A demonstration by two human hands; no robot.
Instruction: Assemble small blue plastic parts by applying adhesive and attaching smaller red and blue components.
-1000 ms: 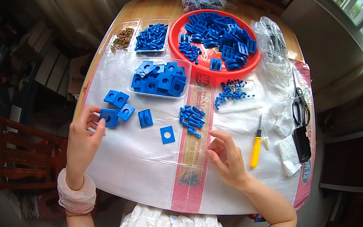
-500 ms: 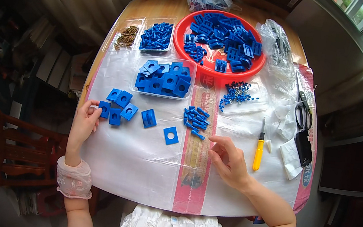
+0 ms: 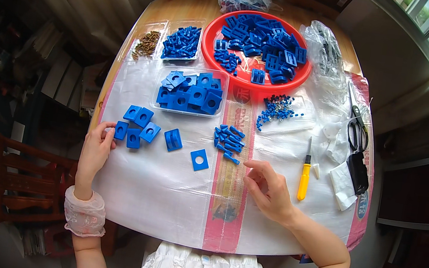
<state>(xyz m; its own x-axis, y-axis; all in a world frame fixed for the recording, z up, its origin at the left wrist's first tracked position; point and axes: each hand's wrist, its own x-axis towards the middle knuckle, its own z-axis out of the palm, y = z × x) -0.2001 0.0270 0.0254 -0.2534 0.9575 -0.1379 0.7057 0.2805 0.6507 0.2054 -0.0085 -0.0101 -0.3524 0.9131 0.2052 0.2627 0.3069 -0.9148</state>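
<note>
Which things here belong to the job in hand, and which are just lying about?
Probably the job: loose blue square pieces by the left hand; slim blue pieces near the right hand; perhaps the screwdriver.

Seemingly lying about: scissors; white tissue; black object.

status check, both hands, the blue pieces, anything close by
Left hand at leftmost of five grouped, round-holed blue square pieces, contact unclear. Right hand half-curled, no piece visible in it. Yellow-handled screwdriver lying to its right.
</note>
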